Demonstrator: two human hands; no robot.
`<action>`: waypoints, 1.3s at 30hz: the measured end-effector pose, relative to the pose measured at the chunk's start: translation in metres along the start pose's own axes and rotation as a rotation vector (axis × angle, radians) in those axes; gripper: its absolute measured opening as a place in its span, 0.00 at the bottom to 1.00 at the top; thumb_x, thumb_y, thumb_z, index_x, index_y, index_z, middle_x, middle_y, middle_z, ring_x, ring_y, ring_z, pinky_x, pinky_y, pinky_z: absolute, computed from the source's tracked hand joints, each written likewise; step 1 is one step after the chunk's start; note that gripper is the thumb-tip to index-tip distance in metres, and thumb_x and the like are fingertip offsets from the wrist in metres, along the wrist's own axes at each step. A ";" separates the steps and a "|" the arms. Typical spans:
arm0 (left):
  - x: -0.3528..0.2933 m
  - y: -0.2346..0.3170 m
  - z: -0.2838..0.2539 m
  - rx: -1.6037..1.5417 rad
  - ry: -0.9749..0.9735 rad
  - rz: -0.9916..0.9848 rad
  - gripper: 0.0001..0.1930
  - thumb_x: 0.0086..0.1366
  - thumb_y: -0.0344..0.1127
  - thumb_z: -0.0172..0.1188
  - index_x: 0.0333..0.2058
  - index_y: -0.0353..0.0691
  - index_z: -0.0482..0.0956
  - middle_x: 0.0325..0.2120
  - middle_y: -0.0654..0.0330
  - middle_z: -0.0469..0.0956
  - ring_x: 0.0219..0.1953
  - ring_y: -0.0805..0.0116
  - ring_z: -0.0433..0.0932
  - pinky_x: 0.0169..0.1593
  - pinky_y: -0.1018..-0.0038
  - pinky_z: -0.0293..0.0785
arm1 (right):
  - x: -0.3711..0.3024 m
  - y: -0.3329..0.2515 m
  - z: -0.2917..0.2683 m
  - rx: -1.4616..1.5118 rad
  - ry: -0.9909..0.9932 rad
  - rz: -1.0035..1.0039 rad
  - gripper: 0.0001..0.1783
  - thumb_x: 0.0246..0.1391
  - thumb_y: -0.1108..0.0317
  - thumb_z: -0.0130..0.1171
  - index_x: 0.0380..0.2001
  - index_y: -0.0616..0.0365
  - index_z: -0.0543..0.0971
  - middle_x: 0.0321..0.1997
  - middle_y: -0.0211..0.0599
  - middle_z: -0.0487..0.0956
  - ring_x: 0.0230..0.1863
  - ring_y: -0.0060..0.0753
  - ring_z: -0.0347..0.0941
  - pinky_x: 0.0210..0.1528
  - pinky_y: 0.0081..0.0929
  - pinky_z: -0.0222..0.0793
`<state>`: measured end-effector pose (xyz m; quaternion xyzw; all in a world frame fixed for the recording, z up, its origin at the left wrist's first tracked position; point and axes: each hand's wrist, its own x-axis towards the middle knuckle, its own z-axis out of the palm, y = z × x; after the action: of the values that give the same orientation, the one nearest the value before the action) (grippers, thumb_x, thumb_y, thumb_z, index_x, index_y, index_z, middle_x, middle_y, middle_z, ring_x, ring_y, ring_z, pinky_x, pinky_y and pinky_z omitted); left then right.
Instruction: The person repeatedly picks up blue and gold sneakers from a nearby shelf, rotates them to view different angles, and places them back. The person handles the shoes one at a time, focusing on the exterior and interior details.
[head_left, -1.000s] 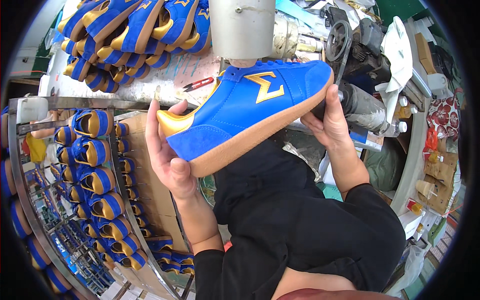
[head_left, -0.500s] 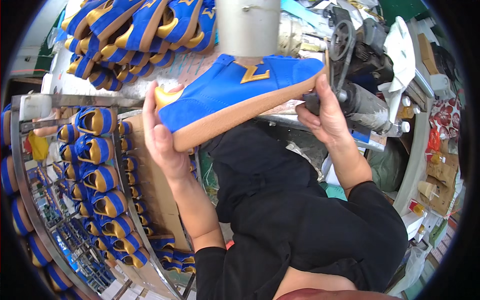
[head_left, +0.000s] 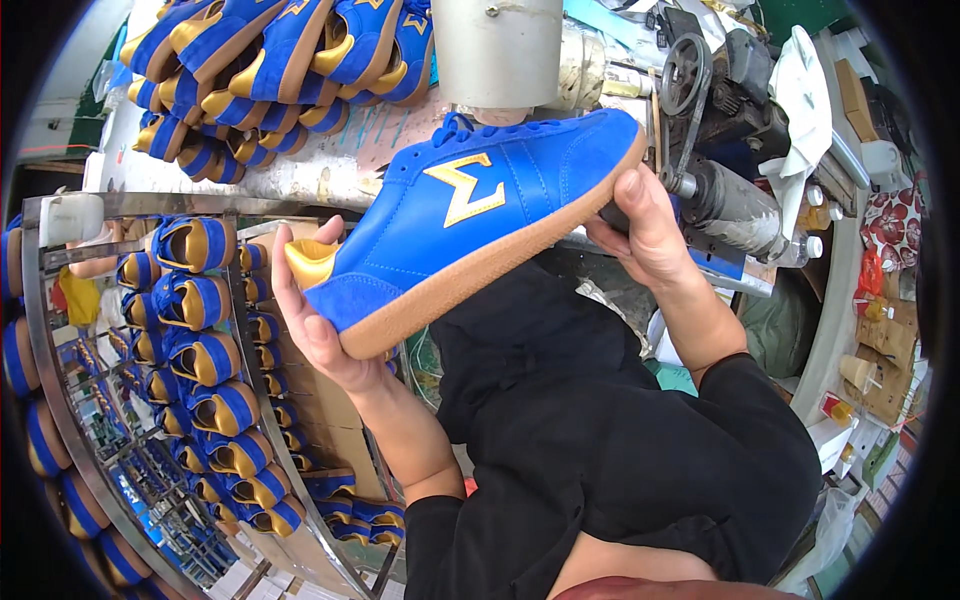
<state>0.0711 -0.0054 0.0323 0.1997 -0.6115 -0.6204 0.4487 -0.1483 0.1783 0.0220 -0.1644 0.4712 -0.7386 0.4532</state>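
Observation:
A blue sneaker (head_left: pixel 410 225) with a tan rubber sole, blue laces and a gold zigzag patch is held up between my two hands, its side facing me. My left hand (head_left: pixel 325 325) grips the gold heel end, thumb against the sole and fingers behind the heel. At the toe end, my right hand (head_left: pixel 645 225) pinches the shoe, its thumb on the sole edge and the other fingers partly hidden below. The toe points to the right and sits higher than the heel.
Matching shoes (head_left: pixel 270 60) are heaped on the bench at the far left. A metal rack (head_left: pixel 240 300) with rows of shoes (head_left: pixel 205 357) stands at left. A grey machine column (head_left: pixel 498 55) rises behind the sneaker. At right are a belt-driven machine (head_left: pixel 735 205) and a white cloth (head_left: pixel 800 110).
My hands have lowered the sneaker slightly and brought it a little left. It has turned so that more of its side patch and the laces show.

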 end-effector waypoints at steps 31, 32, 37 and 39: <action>-0.012 -0.004 -0.009 -0.035 0.111 -0.072 0.44 0.61 0.57 0.54 0.66 0.33 0.51 0.59 0.38 0.63 0.61 0.49 0.66 0.64 0.55 0.63 | 0.023 0.006 0.010 -0.165 -0.006 -0.104 0.45 0.46 0.35 0.66 0.52 0.61 0.67 0.33 0.25 0.72 0.19 0.08 0.55 0.17 0.10 0.48; -0.008 -0.001 -0.006 -0.036 0.133 -0.058 0.46 0.60 0.58 0.56 0.66 0.32 0.52 0.58 0.38 0.65 0.58 0.51 0.70 0.61 0.57 0.67 | 0.025 0.005 0.010 -0.191 -0.001 -0.089 0.46 0.44 0.31 0.65 0.49 0.61 0.67 0.31 0.24 0.70 0.19 0.09 0.54 0.16 0.09 0.47; 0.006 0.000 -0.003 -0.002 0.093 -0.027 0.45 0.60 0.58 0.56 0.65 0.31 0.52 0.58 0.38 0.65 0.58 0.52 0.70 0.61 0.58 0.67 | 0.031 0.002 0.004 -0.151 -0.016 -0.073 0.41 0.50 0.33 0.61 0.49 0.60 0.68 0.31 0.23 0.69 0.19 0.09 0.53 0.16 0.09 0.47; 0.010 -0.003 -0.004 0.012 0.026 -0.033 0.43 0.62 0.57 0.52 0.66 0.33 0.51 0.60 0.39 0.62 0.62 0.48 0.65 0.65 0.55 0.62 | 0.031 0.001 0.003 -0.138 0.003 -0.069 0.39 0.52 0.35 0.60 0.49 0.59 0.68 0.31 0.23 0.69 0.18 0.09 0.53 0.16 0.09 0.47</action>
<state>0.0681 -0.0160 0.0323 0.2208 -0.6059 -0.6213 0.4450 -0.1628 0.1512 0.0170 -0.2101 0.5160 -0.7197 0.4143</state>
